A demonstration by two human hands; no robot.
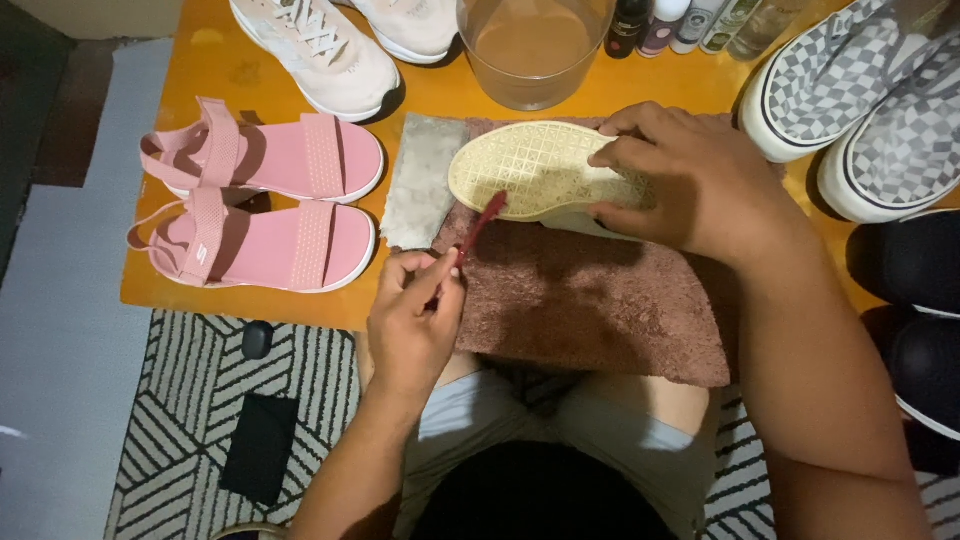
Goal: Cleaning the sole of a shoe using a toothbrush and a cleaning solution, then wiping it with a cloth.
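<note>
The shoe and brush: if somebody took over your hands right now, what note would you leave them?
Left hand: grips a red toothbrush, bristles at the sole's toe end.
Right hand: holds the pale shoe sole-up over the brown towel, near a grey cloth.
Done: cannot tell how much sole is scrubbed.
Left: the rest of the sole, probably. Pink sandals and checkered slip-ons wait on the orange table.
</note>
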